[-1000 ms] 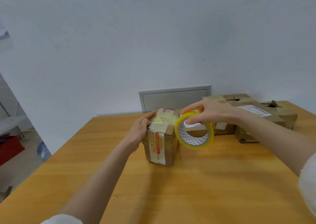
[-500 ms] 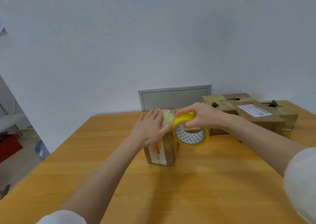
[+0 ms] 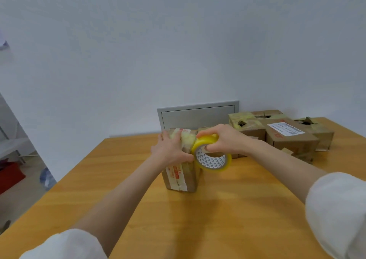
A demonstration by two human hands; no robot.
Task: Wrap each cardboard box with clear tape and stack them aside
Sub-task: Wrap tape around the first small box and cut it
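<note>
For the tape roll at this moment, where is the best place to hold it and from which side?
Grip the tape roll across its yellow band from above, thumb hooked into the core, as the right hand does. It stands on edge beside the cardboard box with its open core facing the camera, so the top rim is free. The left hand presses on the box top.

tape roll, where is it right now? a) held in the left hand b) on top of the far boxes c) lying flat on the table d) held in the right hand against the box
d: the right hand grips the tape roll at the box, while the left hand presses on the box top.
</note>
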